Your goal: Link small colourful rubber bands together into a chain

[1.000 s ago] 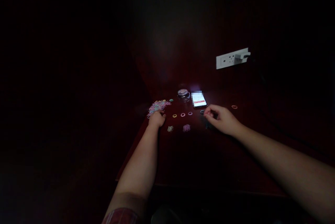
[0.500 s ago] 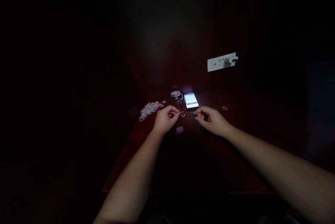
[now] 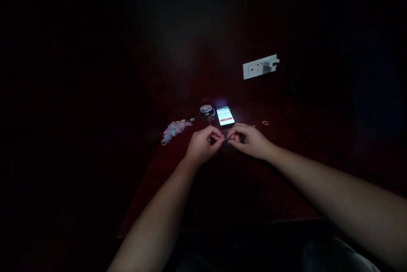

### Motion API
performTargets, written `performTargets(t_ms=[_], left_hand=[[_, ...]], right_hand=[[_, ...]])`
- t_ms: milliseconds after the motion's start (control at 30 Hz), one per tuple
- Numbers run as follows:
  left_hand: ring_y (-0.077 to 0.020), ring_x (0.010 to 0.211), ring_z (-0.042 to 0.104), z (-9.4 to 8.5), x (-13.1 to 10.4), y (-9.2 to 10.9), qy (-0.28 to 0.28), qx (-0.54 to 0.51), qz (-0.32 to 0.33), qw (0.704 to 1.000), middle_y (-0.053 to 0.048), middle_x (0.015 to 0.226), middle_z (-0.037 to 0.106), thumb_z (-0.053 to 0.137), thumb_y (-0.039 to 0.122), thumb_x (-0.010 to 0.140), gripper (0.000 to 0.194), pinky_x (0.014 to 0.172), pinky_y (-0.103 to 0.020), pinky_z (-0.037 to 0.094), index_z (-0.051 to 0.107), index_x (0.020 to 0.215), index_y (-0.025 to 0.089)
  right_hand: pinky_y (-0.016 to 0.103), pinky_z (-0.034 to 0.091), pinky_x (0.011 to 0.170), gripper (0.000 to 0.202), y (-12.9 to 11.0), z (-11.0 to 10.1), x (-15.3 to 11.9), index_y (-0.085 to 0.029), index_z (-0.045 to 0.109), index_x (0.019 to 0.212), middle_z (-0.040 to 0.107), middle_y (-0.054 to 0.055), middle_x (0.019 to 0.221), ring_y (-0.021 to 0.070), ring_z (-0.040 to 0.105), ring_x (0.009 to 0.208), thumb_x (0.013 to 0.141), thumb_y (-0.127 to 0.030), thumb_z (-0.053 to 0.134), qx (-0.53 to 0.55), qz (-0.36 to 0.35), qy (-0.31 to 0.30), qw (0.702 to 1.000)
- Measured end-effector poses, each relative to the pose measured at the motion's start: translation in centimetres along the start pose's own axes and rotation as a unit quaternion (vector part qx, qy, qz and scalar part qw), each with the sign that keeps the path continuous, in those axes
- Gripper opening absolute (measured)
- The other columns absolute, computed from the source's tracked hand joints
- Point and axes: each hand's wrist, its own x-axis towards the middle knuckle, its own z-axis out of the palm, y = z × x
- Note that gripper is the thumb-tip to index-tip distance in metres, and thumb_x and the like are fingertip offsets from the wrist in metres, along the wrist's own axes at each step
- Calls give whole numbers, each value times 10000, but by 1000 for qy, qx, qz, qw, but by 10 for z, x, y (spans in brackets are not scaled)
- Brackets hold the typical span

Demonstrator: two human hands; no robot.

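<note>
My left hand [image 3: 203,145] and my right hand [image 3: 249,140] meet over the dark red table, fingertips pinched almost together. Between them runs a small thin light item [image 3: 227,138], perhaps a small band, gripped from both sides; its exact shape is too small to tell. Left of my left hand lies a pile of small pastel bands [image 3: 176,131], with a green band [image 3: 192,119] at its upper right edge. Just beyond my fingertips is a phone [image 3: 226,117] with its screen lit. The purple bits under my left hand are mostly hidden.
A round clear jar with a patterned lid [image 3: 206,112] stands left of the phone. A pink-orange band [image 3: 265,123] lies to the right. On the back wall is a white socket [image 3: 260,67] with a plug and dark cable. The table's front edge [image 3: 254,224] crosses below.
My two hands have come together, and my right hand has closed on the small item at my left fingertips. The whole view has shifted, so the table's things appear farther left and higher.
</note>
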Motion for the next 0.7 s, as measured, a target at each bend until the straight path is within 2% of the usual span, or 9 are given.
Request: performTargets(t_ms=[300, 700], left_hand=[[-114, 680, 598, 3, -2, 5, 5, 2, 16, 1000, -1, 761, 665, 659, 229, 757, 100, 625, -222, 456, 566, 760, 194], [-120, 685, 559, 5, -1, 1, 16, 10, 62, 998, 8, 736, 615, 677, 184, 733, 107, 637, -231, 446, 572, 750, 193]], right_hand=[[254, 434, 561, 38, -2, 1, -1, -175, 610, 760, 550, 25, 729, 126, 515, 626, 782, -203, 595, 4, 1, 8, 1000], [242, 424, 554, 100, 0, 3, -4, -165, 596, 867, 548, 17, 754, 113, 503, 623, 768, -164, 578, 25, 7, -16, 1000]])
